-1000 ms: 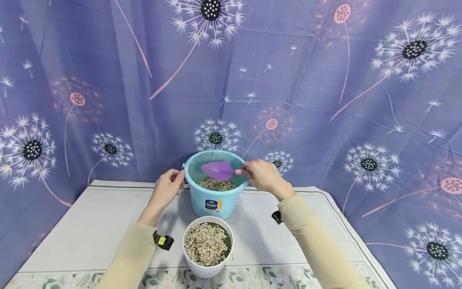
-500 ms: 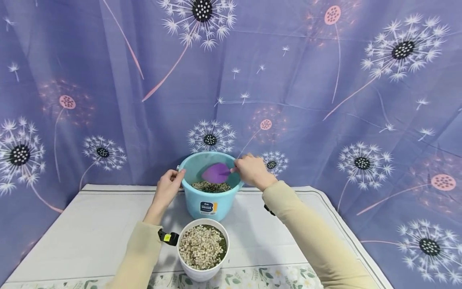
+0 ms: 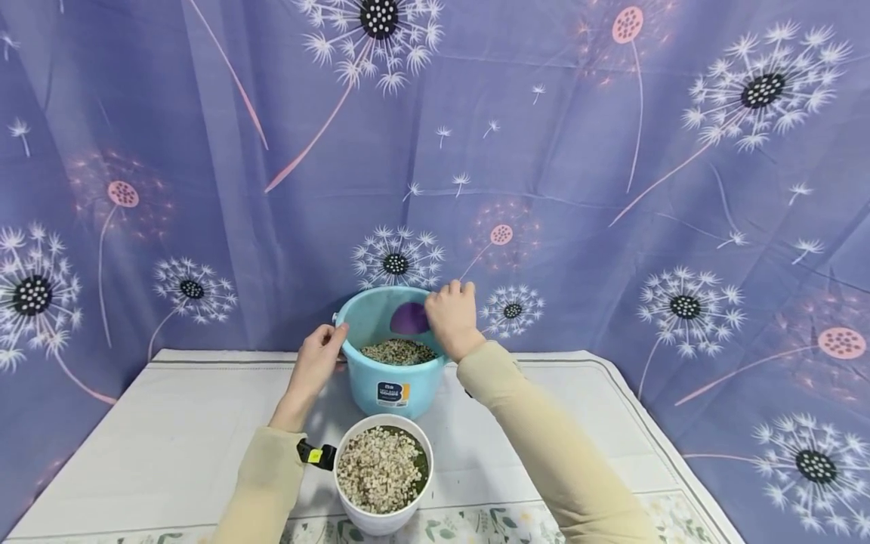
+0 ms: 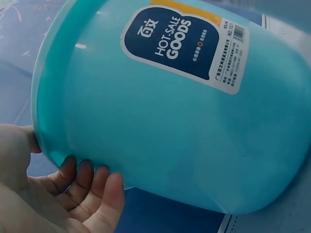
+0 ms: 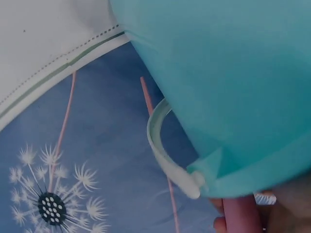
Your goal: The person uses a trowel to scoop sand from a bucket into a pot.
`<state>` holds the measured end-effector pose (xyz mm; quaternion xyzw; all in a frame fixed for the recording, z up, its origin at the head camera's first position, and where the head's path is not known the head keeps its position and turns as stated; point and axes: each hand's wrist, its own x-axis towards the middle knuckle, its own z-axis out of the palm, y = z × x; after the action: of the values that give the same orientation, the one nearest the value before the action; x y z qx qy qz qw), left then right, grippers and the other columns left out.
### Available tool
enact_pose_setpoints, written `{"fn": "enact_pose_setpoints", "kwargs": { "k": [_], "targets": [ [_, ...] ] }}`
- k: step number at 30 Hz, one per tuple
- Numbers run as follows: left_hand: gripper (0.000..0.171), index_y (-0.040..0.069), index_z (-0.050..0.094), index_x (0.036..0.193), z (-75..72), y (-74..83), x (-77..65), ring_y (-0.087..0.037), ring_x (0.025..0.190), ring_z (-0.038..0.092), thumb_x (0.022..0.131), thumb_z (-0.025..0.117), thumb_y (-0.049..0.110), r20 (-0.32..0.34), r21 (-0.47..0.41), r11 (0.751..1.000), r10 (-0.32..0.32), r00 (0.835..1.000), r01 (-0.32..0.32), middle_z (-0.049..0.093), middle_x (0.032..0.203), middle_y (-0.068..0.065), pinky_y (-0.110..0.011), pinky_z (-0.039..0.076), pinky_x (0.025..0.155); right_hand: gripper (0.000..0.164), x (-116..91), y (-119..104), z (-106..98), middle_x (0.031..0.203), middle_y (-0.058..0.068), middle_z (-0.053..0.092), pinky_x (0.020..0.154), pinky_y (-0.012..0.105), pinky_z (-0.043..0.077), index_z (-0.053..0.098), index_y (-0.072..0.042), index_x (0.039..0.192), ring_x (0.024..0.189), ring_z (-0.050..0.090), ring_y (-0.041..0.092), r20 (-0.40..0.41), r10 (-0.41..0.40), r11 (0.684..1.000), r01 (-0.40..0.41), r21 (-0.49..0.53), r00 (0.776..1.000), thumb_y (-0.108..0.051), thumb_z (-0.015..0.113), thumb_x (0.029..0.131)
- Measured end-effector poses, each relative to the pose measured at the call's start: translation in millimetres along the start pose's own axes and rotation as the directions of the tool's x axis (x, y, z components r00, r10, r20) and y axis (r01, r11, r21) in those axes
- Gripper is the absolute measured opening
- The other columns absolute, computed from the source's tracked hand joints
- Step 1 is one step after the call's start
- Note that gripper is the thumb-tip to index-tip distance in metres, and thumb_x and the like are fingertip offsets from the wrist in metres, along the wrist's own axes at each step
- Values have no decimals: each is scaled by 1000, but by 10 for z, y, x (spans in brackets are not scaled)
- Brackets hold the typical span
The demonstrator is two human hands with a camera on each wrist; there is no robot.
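Observation:
A light blue bucket (image 3: 430,387) stands at the back of the table, with speckled granules (image 3: 397,351) in its bottom. My left hand (image 3: 318,357) holds its left rim, thumb over the edge and fingers against the outer wall (image 4: 146,131). Over the right rim, my right hand (image 3: 454,317) grips a small trowel by its pink handle (image 5: 240,216). The trowel's purple blade (image 3: 409,318) is inside the bucket, above the granules, partly hidden by the hand. In front stands a white pot (image 3: 384,523) filled with pale granules (image 3: 379,468), dark green showing at its right side.
A white cloth (image 3: 197,431) with a floral band along its front covers the table. Behind the bucket hangs a purple-blue curtain (image 3: 313,227) printed with dandelions. The bucket's pale carrying handle (image 5: 163,150) hangs out on its right side.
The right hand has moved left over the bucket's rim and turned, so the purple blade now looks darker and less of it shows. The left hand stays at the rim.

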<state>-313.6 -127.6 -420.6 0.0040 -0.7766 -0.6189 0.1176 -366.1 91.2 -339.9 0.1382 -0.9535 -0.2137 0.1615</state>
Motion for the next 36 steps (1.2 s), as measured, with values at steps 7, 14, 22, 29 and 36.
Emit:
{"fn": "enact_pose_setpoints", "kwargs": {
  "k": [7,14,22,29,36],
  "targets": [
    [45,4,53,96,21,7,8,-22,81,59,100,50,48,-5,-11,1000,1,1000,-1,55,88,-12,-40,57,73,20,68,-199,94,100,6,67,82,45,37,75,-19,105,88,48,22,32,-26,1000,27,-6,999,-19,57,98],
    [43,3,54,95,8,32,25,-25,81,59,101,50,45,-18,-21,1000,21,1000,-22,56,86,-12,-44,56,74,19,83,-215,83,101,3,70,88,47,41,75,-19,102,95,57,24,81,-81,990,71,120,993,-27,58,98],
    [43,3,54,93,27,-28,3,-21,77,59,100,51,45,-5,-30,999,22,1000,-22,54,84,-11,-36,56,68,18,-50,-123,-24,90,2,71,89,49,43,72,-18,90,88,60,23,84,-191,966,171,196,978,-35,68,92],
    [42,4,53,92,62,-46,12,-20,76,58,100,51,45,-1,-36,999,23,1000,-23,52,82,-9,-34,56,66,18,-110,69,-237,85,-6,69,84,44,47,76,-23,88,85,62,16,251,-304,922,216,322,919,-41,71,88],
    [43,3,54,92,22,-22,17,-21,77,57,100,52,45,-10,-40,999,23,1000,-24,54,84,-10,-42,57,70,23,-63,244,-385,79,-5,69,73,31,53,80,-19,87,73,59,12,335,-445,846,269,460,830,-40,71,89]
  ]
}}
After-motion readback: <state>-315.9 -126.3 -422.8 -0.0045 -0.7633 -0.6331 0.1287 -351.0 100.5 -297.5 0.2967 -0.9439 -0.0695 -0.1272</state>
